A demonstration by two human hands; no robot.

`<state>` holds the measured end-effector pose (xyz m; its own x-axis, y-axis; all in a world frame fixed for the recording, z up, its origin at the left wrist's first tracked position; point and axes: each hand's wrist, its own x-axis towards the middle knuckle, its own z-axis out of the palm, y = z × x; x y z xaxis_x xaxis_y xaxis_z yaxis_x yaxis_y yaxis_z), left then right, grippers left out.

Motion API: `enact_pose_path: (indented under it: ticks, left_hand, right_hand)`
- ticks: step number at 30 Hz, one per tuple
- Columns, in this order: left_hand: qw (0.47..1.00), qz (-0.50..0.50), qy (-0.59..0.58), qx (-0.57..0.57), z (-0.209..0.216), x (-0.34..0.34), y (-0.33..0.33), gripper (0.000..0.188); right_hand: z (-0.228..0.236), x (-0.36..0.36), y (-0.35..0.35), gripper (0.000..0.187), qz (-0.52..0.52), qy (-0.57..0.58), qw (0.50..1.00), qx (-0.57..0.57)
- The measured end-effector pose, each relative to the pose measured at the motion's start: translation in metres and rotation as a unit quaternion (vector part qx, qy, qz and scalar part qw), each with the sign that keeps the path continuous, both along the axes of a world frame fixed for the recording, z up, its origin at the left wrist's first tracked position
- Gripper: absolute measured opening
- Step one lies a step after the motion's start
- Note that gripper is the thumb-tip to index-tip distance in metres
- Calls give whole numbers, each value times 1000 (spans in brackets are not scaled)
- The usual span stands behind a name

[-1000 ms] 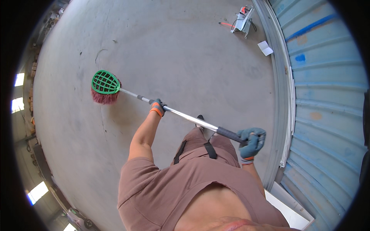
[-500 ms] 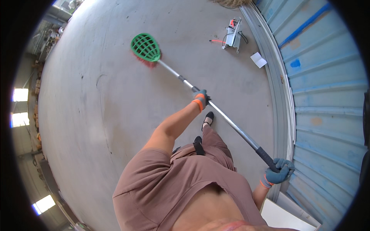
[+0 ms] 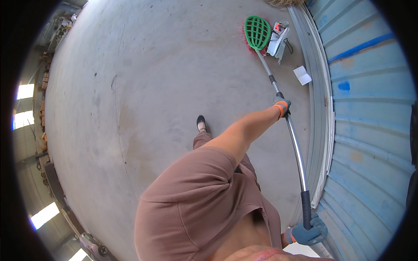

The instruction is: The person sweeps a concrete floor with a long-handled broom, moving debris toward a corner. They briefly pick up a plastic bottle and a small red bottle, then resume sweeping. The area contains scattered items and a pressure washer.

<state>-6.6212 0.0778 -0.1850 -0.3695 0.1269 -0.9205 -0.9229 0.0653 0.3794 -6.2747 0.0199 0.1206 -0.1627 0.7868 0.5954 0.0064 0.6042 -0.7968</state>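
Note:
I hold a long-handled broom (image 3: 298, 152) with a silver pole, a green lattice head and red bristles. My left hand (image 3: 282, 106), in a grey-blue glove with an orange cuff, is closed round the upper part of the pole. Down at the black grip, my gloved right hand (image 3: 310, 230) is wrapped about the pole's end. The broom's head lies on the grey floor (image 3: 165, 87) at the far right, close beside a silver metal device (image 3: 278, 42) with an orange part and a black cord. From this view I cannot tell whether the bristles touch the device.
An open white booklet or folded sheet (image 3: 302, 75) lies on the floor near a metal track (image 3: 320, 87). Blue corrugated wall panels (image 3: 365, 113) rise along the right. A straw-coloured bundle (image 3: 285, 2) sits at the far edge. Stacked materials line the left side.
The broom's head has swung across the floor from left to right, up to the metal device. My left arm reaches farther right, and my right hand has come nearer my body.

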Motion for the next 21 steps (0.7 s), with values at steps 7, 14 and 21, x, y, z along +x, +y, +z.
enact_pose_path:
  ticks: [7, 14, 21]
  left_hand:
    - [999, -44, 7, -23, -29, -58, -85, 30]
    - [993, 114, 17, 12, -68, -138, -252, 27]
    - [966, 258, 6, -13, -92, -226, -490, 21]
  right_hand:
    - [-8, -73, -43, 6, 35, -31, 999, -5]
    - [-10, -181, -103, 11, 53, -54, 992, -100]
    - [-51, -319, -208, 7, 235, -84, 944, -215]
